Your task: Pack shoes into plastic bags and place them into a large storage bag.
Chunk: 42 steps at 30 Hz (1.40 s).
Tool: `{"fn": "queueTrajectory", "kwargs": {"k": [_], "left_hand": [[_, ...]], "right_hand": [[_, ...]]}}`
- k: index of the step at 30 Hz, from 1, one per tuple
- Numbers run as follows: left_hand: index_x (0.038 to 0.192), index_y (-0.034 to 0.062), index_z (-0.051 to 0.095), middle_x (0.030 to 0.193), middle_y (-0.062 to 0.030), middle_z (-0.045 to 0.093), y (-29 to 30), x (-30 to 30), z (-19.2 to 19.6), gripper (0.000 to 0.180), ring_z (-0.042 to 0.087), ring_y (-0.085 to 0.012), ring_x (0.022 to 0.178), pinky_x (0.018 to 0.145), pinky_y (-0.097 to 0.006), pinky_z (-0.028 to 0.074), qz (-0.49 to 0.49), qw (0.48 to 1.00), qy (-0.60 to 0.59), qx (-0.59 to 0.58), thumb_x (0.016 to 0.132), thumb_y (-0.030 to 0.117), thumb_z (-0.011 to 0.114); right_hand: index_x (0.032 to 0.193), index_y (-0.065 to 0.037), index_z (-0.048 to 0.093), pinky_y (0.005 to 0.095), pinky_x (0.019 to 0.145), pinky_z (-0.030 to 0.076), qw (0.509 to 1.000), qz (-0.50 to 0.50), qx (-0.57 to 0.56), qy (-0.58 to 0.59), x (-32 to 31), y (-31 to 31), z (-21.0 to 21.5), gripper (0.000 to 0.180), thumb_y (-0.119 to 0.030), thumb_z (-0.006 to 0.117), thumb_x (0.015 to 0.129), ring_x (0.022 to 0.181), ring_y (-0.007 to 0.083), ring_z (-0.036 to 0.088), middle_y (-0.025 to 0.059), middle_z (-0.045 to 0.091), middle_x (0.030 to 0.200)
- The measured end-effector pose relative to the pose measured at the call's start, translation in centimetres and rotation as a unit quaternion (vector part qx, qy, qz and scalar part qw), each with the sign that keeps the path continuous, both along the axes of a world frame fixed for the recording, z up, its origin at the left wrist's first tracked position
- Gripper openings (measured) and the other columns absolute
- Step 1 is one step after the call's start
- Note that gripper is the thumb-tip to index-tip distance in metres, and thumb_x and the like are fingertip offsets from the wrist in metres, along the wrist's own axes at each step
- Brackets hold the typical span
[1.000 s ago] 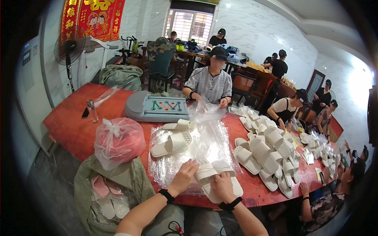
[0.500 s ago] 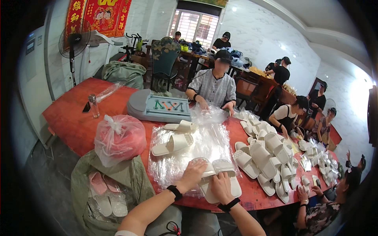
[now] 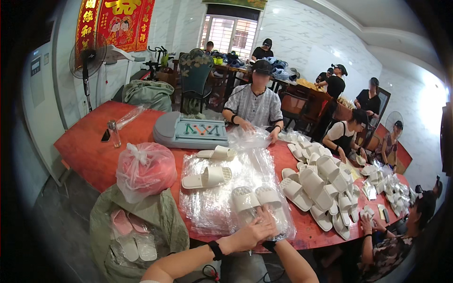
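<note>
A pair of cream slippers (image 3: 245,200) lies straps away from me on a stack of clear plastic bags (image 3: 207,207), with shiny film around its heel ends. My left hand (image 3: 249,237) reaches across to the right, its fingers bent closed over the heel area and overlapping my right hand. What those fingers pinch is hidden. My right hand (image 3: 269,222) closes on the right slipper of the pair below its strap, partly covered by the left. Another cream slipper (image 3: 216,176) and one beyond it (image 3: 222,152) lie sideways on the bags.
A pile of cream slippers (image 3: 318,186) fills the table on my right. At left are a knotted bag with pink contents (image 3: 145,170), a grey board-topped case (image 3: 193,131) and a glass bottle (image 3: 113,133). A sack (image 3: 169,221) holds bagged slippers. A co-worker (image 3: 255,106) handles film opposite.
My left hand has moved right and down, off the left slipper, to overlap my right hand. The right hand has shifted slightly nearer me. The pair now lies flatter on the bags.
</note>
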<state>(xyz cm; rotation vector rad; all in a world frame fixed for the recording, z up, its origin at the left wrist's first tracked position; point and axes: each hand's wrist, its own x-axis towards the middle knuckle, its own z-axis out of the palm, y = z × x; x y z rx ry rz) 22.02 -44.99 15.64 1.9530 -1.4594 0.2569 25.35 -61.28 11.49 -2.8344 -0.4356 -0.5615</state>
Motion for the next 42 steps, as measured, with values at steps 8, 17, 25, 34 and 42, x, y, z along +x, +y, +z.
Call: {"fn": "queueTrajectory", "kwargs": {"k": [8,17,25,34,42], "left_hand": [[0.14,0.0076,0.045,0.151,-0.0143,0.038,1.7,-2.6,2.0,0.059,0.032,-0.0338,0.141,0.115,-0.054,0.023,0.003,1.0,-0.017,0.01,0.084,0.007,0.062],[0.137,0.0033,0.043,0.15,-0.0152,0.036,6.0,5.6,-3.6,0.054,0.03,-0.0336,0.143,0.112,-0.06,0.023,0.188,0.971,-0.032,0.145,0.092,0.028,0.061],[0.138,0.0145,0.047,0.152,-0.0036,0.037,3.6,13.7,-5.3,0.058,0.033,-0.024,0.142,0.099,-0.081,0.02,0.203,0.915,0.002,0.349,0.097,0.054,0.04],[0.107,0.0072,0.066,0.131,-0.0117,0.052,7.4,17.5,-7.3,0.034,0.039,-0.0304,0.131,0.1,-0.069,0.024,0.375,0.91,0.088,0.15,0.091,0.035,0.055],[0.105,0.0128,0.073,0.118,-0.0179,0.056,13.6,21.1,-9.0,0.029,0.049,-0.0339,0.114,0.096,-0.049,0.037,0.52,0.844,0.103,-0.08,0.076,0.013,0.072]], "right_hand": [[0.105,-0.004,0.058,0.054,0.086,0.045,0.987,-0.106,-0.089,-0.087,8.5,-2.7,-6.9,0.029,-0.019,0.061,0.08,0.103,0.0404,0.049,0.0198,0.051,0.108],[0.097,-0.006,0.061,0.0529,0.085,0.044,0.989,-0.129,0.058,-0.043,8.3,-3.0,-1.9,0.024,-0.022,0.066,0.079,0.099,0.0407,0.05,0.0173,0.053,0.1],[0.093,-0.01,0.064,0.0502,0.079,0.044,0.989,-0.067,-0.003,-0.131,10.9,-7.3,-2.9,0.018,-0.025,0.067,0.081,0.093,0.0348,0.054,0.013,0.057,0.09],[0.103,-0.007,0.064,0.0593,0.091,0.04,0.986,-0.062,-0.087,0.13,5.3,-1.6,-2.8,0.028,-0.025,0.06,0.082,0.115,0.0328,0.047,0.0139,0.054,0.113],[0.1,-0.009,0.063,0.0543,0.093,0.04,0.997,-0.02,-0.035,0.065,5.0,-0.1,-2.5,0.022,-0.019,0.06,0.081,0.109,0.0339,0.049,0.0145,0.053,0.108]]}}
